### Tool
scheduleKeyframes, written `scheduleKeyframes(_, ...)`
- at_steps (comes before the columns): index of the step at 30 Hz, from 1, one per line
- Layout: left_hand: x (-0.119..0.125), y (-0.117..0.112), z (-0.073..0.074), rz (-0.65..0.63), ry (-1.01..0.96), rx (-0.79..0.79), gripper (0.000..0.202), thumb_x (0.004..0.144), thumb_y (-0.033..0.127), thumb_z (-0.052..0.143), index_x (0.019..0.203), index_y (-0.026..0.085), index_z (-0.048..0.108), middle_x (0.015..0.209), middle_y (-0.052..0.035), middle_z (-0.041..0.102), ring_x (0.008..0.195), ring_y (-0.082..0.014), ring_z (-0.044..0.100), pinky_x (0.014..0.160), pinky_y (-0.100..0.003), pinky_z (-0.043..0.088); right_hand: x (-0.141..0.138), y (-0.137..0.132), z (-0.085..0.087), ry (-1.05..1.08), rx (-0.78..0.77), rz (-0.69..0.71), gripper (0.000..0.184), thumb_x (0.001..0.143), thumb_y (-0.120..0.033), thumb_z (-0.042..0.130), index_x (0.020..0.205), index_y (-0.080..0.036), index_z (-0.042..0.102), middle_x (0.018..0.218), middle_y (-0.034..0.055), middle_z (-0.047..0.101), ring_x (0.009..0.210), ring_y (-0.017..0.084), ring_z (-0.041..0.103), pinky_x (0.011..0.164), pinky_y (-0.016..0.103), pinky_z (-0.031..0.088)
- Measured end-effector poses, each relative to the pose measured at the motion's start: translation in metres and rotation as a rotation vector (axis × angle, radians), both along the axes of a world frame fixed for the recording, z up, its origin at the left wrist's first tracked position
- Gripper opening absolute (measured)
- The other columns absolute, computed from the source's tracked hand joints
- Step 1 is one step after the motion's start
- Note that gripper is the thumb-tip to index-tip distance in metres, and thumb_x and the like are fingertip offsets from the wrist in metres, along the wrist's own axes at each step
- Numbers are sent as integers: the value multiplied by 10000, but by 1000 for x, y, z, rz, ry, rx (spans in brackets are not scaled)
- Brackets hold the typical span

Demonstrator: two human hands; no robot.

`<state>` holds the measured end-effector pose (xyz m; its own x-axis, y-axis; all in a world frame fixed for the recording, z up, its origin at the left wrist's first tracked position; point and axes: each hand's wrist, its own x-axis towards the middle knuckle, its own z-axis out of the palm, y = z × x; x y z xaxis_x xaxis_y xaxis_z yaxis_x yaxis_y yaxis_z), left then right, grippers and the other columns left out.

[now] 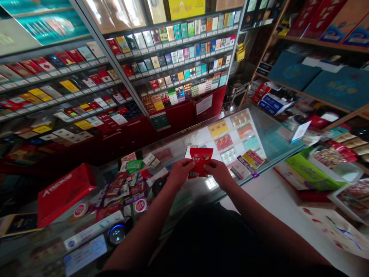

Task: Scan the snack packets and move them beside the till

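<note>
A small red snack packet [200, 161] with pale lettering is held upright over the glass counter [187, 190]. My left hand [181, 171] grips its left edge, thumb on the front face. On the opposite edge my right hand [218, 172] pinches it in the same way. The packet's top looks flat and sealed. Left of my left hand lies a pile of small snack packs [127, 188], with a green pack [134, 165] on it. To the right of my right hand, a yellow and purple pack [253, 158] rests on the glass beside a greyish pack [240, 169].
A red box [66, 192] stands at the counter's left end, near a round device with a blue light [117, 233]. Cigarette shelves [178, 38] rise behind the counter. At the right are a green box [311, 169], clear tubs [331, 161] and wooden shelves [311, 88].
</note>
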<state>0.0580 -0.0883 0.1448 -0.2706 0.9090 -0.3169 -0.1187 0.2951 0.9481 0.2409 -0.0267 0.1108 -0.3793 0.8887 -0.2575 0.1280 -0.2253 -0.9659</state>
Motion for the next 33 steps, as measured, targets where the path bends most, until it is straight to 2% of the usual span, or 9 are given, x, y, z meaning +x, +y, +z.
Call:
scheduleKeyframes(5,-48,2,0,-127,255,21,252,739,388,790,859,167,790,828,-52,786,744,-198,695,739,-320,528,-25,0,-6,-95,90,-5,244,735,-393,752,867,-191,793,825,47,784,788,251,716,755,375,542)
scheduleKeyframes(8,-74,4,-6,-180,203,45,292,691,374,836,889,169,772,861,-66,800,768,-216,719,763,-344,548,-43,-4,-12,-38,94,-38,252,725,-383,755,884,-192,794,827,39,787,799,247,717,763,365,539)
scheduleKeyframes(12,-98,3,-17,-147,188,66,360,658,363,869,934,166,747,871,-79,803,773,-222,732,757,-351,555,-65,-11,-26,34,111,-73,259,711,-350,759,926,-206,764,919,45,803,832,237,728,769,355,559)
scheduleKeyframes(19,-123,-5,-34,-179,259,82,346,697,337,832,976,154,741,927,-103,802,825,-236,741,793,-366,563,-87,-24,-40,-17,136,-105,250,733,-310,737,963,-213,750,931,37,806,841,227,740,809,364,573)
scheduleKeyframes(26,-140,-9,-43,-177,306,109,312,667,314,836,930,165,760,930,-90,801,854,-234,738,817,-359,564,-105,-36,-52,-83,129,-98,255,733,-292,727,977,-223,743,928,22,804,847,214,738,804,344,564)
scheduleKeyframes(33,-150,-16,-52,-162,306,64,292,683,265,803,949,159,745,879,-87,797,782,-211,731,798,-354,558,-114,-46,-54,-99,175,-66,311,743,-286,711,1046,-222,749,975,25,805,919,221,745,877,361,556)
